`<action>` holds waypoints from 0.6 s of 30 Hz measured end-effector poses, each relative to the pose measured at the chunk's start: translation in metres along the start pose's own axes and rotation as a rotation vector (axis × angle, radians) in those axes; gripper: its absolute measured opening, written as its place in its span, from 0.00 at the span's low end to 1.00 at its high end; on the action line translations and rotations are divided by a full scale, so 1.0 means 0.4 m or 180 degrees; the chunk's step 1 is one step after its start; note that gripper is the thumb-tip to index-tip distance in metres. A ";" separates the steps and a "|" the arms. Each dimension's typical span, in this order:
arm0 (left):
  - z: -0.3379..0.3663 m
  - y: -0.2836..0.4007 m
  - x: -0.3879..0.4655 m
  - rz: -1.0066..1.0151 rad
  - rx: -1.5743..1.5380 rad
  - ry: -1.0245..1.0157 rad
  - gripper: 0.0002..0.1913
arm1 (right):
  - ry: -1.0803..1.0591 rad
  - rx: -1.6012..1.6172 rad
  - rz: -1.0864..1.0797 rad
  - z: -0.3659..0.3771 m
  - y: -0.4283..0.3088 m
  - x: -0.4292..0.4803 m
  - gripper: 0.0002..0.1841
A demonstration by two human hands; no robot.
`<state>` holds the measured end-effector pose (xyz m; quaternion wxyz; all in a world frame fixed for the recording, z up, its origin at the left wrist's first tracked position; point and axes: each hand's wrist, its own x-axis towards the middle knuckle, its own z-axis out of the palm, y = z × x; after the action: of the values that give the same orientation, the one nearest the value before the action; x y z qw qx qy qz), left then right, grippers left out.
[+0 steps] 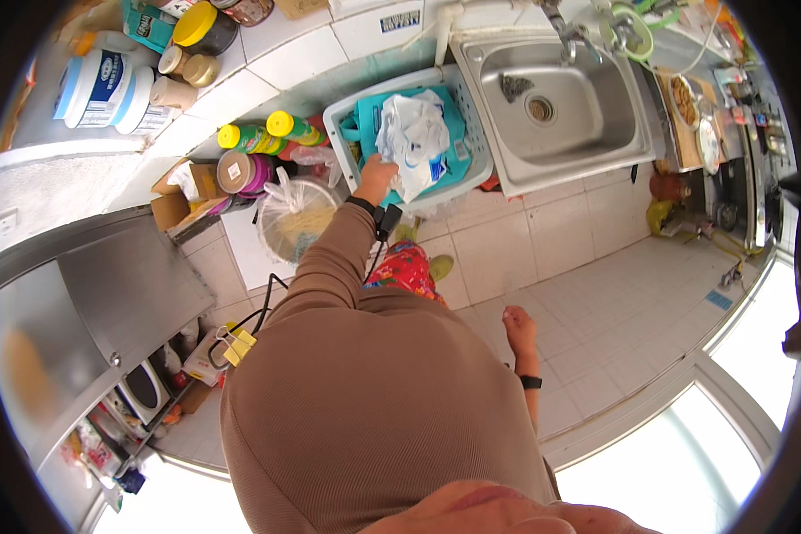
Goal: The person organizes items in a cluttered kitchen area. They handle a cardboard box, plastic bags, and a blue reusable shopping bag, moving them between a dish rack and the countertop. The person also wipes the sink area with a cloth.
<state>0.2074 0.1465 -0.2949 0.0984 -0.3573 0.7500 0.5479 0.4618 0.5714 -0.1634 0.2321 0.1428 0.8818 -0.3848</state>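
Observation:
My left hand (379,179) reaches over the near rim of a light-blue plastic basket (484,163). Its fingers are closed on the edge of a crumpled white plastic bag (412,137), which bears some blue print. Beneath that bag, teal bags (367,123) fill much of the basket. My right hand (520,330) hangs low at my side above the tiled floor, its fingers curled loosely with nothing visible in them.
Right of the basket is a steel sink (507,167) with a dark scrap near its drain (541,110). A bag-lined bin (300,223), a cardboard box (180,193) and yellow-capped canisters (253,138) stand to the left. A gas cylinder (667,188) sits under the right counter.

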 end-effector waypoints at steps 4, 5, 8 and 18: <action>0.076 -0.048 0.090 -0.0067 0.0365 0.0107 0.40 | 0.0107 -0.0177 -0.0109 -0.012 -0.072 0.065 0.13; 0.084 -0.047 0.098 -0.0230 0.0287 -0.0062 0.40 | 0.0114 -0.0096 -0.0145 -0.013 -0.085 0.073 0.13; 0.077 -0.011 0.070 -0.0188 0.0742 0.0221 0.36 | 0.0058 0.0124 0.0011 -0.015 -0.124 0.091 0.13; 0.125 0.147 -0.019 0.1956 0.2074 -0.0383 0.21 | -0.0381 -0.0050 -0.0322 0.009 -0.253 0.212 0.13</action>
<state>0.1629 0.2031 -0.2656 0.0819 -0.0360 0.9476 0.3067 0.3470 0.5078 -0.1477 0.2658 0.0730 0.8755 -0.3970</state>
